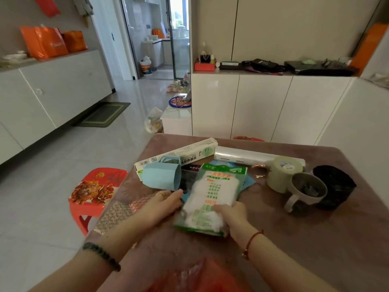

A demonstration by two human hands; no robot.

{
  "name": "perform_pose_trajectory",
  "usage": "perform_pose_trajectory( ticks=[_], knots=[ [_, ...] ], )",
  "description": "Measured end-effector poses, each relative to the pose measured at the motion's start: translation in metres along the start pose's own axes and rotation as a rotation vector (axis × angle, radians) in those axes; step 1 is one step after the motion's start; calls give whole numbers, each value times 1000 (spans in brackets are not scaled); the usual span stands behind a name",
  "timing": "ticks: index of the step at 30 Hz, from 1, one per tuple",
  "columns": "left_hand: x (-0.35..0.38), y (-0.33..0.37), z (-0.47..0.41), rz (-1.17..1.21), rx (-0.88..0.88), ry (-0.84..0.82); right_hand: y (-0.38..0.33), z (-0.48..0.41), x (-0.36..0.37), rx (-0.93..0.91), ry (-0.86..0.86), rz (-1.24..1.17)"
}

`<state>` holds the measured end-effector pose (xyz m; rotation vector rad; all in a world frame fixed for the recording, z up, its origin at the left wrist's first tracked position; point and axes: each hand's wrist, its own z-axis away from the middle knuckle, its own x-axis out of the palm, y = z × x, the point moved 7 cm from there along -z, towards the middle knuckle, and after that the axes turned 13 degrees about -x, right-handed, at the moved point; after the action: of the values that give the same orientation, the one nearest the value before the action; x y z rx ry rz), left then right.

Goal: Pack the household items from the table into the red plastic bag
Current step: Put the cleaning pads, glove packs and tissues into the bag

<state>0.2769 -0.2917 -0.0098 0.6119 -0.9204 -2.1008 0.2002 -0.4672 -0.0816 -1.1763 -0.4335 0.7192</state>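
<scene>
A green and white pack of disposable gloves [210, 194] lies tilted in the middle of the brown table [315, 239]. My right hand [231, 216] grips its near right corner. My left hand [162, 202] touches the pack's left edge with straight fingers. The red plastic bag [202, 277] lies crumpled at the table's near edge, between my forearms. Behind the pack are a light blue cup [162, 175], a long white box [179, 157], a roll of clear film [252, 157], a tape roll [282, 173], a grey mug [305, 190] and a black bag roll [334, 186].
A red plastic stool [94, 190] with a flower print stands left of the table. White cabinets line the left wall and the far side. A blue sheet [248, 182] and dark items lie under the glove pack. Two small gold rings [259, 170] sit by the tape.
</scene>
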Motion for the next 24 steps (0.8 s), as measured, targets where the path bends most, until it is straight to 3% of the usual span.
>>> perform_pose_trajectory(
  ticks=[3,5,8,11,14,16,20,24],
  knots=[
    [2,1,-2,41,48,46,-27,30,-14,-202,-84,-155],
    [12,4,3,43,77,11,-51,55,-10,-306,-283,-229],
    [16,4,12,227,78,-103,-68,70,6,-306,-531,-151],
    [-7,9,25,378,147,-20,-59,33,-5,-154,-312,-176],
    [-42,11,38,495,259,86,-41,-16,-24,-152,1,118],
    [-61,9,44,559,282,121,-27,-41,-22,-135,74,303],
    [-85,-8,41,633,230,126,-19,-67,-5,-25,227,423],
    [-89,-29,37,623,173,143,-12,-74,9,23,337,342]
  ],
)
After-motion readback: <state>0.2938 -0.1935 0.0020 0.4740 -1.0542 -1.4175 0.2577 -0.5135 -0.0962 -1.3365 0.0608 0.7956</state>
